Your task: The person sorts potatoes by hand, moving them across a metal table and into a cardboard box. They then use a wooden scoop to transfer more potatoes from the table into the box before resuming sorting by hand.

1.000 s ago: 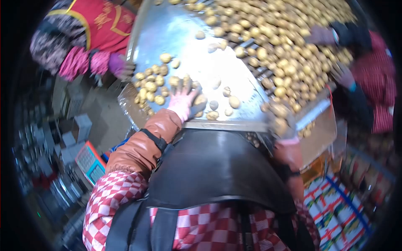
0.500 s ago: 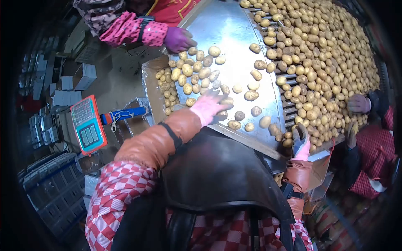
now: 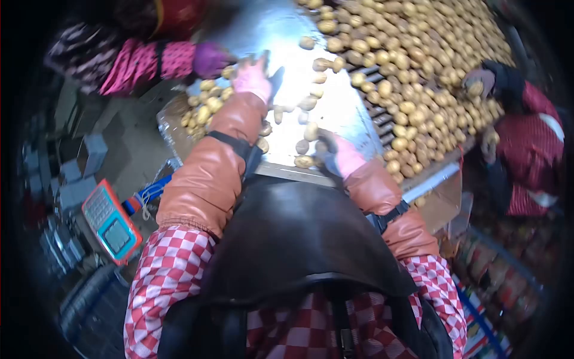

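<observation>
Left hand (image 3: 253,76) in pink glove reaching out flat over loose potatoes (image 3: 297,107) on steel sorting table (image 3: 335,113), gripping nothing; right hand (image 3: 338,154) resting beside potatoes, grip too blurred to tell; no writing readable.

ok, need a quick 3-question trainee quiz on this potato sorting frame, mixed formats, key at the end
1. True or false: the left hand reaches further up the metal table than the right hand.
2. Multiple choice: the scale lies (A) among the potatoes, (B) down at the person's left, beside the table, (C) in a co-worker's hand.
3. Fill in: the thick mass of potatoes lies on the person's ___ side.

Key: 1 true; 2 B; 3 right.
</observation>
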A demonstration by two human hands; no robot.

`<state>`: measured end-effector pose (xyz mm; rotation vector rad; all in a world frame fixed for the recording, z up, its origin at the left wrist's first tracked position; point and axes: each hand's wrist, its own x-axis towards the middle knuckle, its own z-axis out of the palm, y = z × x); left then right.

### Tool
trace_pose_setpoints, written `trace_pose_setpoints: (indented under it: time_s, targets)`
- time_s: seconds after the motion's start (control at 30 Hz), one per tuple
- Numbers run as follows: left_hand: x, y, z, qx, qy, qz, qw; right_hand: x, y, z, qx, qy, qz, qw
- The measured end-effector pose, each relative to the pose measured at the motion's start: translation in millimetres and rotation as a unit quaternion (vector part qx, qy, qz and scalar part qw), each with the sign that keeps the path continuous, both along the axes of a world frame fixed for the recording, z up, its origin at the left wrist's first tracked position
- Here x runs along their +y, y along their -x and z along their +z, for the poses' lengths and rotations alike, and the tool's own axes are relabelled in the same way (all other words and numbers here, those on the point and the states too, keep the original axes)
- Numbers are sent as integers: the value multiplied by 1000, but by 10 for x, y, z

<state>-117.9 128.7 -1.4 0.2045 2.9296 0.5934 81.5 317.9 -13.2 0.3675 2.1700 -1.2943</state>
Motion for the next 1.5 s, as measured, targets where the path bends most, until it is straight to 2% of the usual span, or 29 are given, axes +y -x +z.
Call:
trace_pose_setpoints:
  time_s: [0.03, 0.07, 0.13, 0.2, 0.23, 0.27, 0.3, 0.33, 0.37, 0.43, 0.5, 0.63, 0.7, 0.77, 0.8, 0.83, 0.87, 0.9, 0.97, 1.03, 1.07, 1.1, 1.23, 1.27, 1.3, 1.33, 1.37, 1.43, 1.5]
  targets:
    - [151, 2, -39, 12, 45, 17, 999, -10, -81, -88, -44, 161, -105, 980]
    - [210, -18, 129, -81, 157, -95, 980, -35, -144, 150, 27, 134, -66, 988]
    - [191, -295, -71, -29, 160, -278, 947, 86, -317, 307, 99, 99, -42, 989]
    - [-55, -625, 4, 22, 95, -336, 937, 376, -658, 30, 161, 139, -284, 935]
    - [-183, -716, -5, 16, 57, -330, 942, 588, -664, 298, 183, 100, -401, 892]
    - [-314, -770, -21, 31, 12, -323, 946, 894, -744, 205, 251, -80, -437, 860]
    - [-442, -814, -224, 30, -3, -266, 963, 1223, -812, 218, 273, -155, -473, 823]
    - [-513, -828, -303, 20, -2, -245, 969, 1485, -846, 441, 226, -381, -392, 806]
    - [-539, -823, -330, 13, -1, -222, 975, 1673, -838, 558, 146, -452, -349, 808]
    - [-440, -865, -287, 26, 15, -222, 975, 2028, -844, 207, 52, -445, -248, 859]
    - [-389, -839, -243, 30, 31, -240, 970, 2295, -963, -89, 83, -441, -218, 867]
    - [-709, -848, -349, 79, -37, -256, 963, 1639, -1214, 692, 248, -269, -417, 832]
    - [-658, -894, -246, 107, -7, -183, 977, 1507, -1483, 1233, 250, -301, -491, 778]
    - [-415, -939, -147, 153, -12, -148, 977, 2124, -2131, 600, 127, -640, -326, 684]
    - [-224, -988, -71, 33, -83, -186, 979, 2046, -1901, 587, 137, -637, -317, 689]
    - [-65, -1072, -38, 24, -67, -289, 955, 1805, -1565, 622, 237, -371, -491, 752]
    - [79, -1143, -30, -9, -104, -396, 912, 1654, -1329, 623, 301, -59, -609, 732]
    - [128, -1209, -79, 61, -40, -503, 861, 1836, -1317, 257, 310, -142, -467, 816]
    - [33, -1183, -218, 118, -21, -515, 849, 1514, -908, 108, 287, -165, -351, 876]
    - [-285, -1164, -171, 10, 30, -347, 937, 1331, -746, 39, 222, -172, -223, 933]
    - [-558, -1033, -137, -101, -6, -265, 959, 1195, -660, 193, 148, -124, -206, 959]
    - [-790, -1167, -186, 54, 56, -213, 974, 1097, -584, 343, 71, -77, -186, 977]
    - [-1014, -1308, -284, 104, 55, -53, 992, 1135, -659, -607, 64, -72, -135, 986]
    - [-909, -1308, -342, 142, 63, 13, 988, 907, -420, -416, -9, -155, -51, 986]
    - [-723, -1379, -44, 90, 64, -30, 993, 495, -184, -69, 5, -153, -12, 988]
    - [-583, -1385, -54, 5, 37, -112, 993, 310, -70, -264, -8, -175, 24, 984]
    - [-547, -1426, 52, 52, 59, -249, 965, 136, 34, -438, -21, -199, 60, 978]
    - [-596, -1339, 28, -25, 71, -285, 956, -417, 341, -68, -8, -7, 23, 1000]
    - [-806, -1326, -607, 61, 89, -149, 983, -496, 452, -332, 31, 80, 55, 995]
